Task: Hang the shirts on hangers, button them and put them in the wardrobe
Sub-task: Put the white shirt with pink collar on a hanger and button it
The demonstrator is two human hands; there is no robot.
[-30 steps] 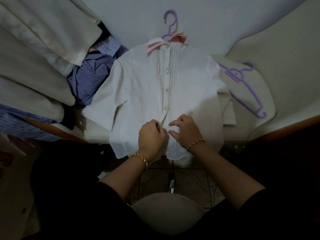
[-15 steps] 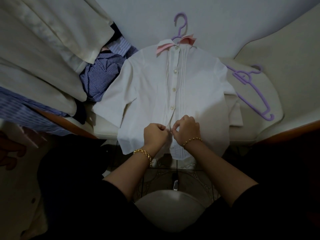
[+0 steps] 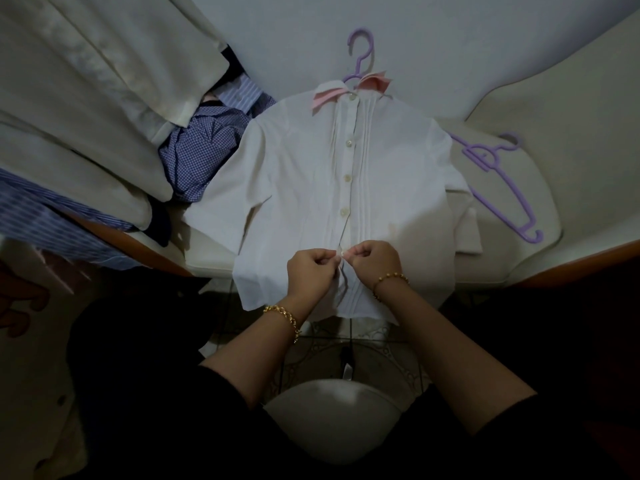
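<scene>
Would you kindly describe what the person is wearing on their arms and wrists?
Black sleeves reach only to about the elbows. The left hand has a chunky gold chain bracelet at its wrist; the right hand a thinner gold beaded bracelet.

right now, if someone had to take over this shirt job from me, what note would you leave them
Left hand and right hand each pinch the front of the white shirt at a low button, mid-fastening.
The shirt lies flat on its purple hanger; the four buttons above look done.
Left to do: finish this button, check below the hands (hidden), then put it in the wardrobe, which is out of view.
A spare hanger lies to the right; a blue checked shirt waits in the pile on the left.
</scene>
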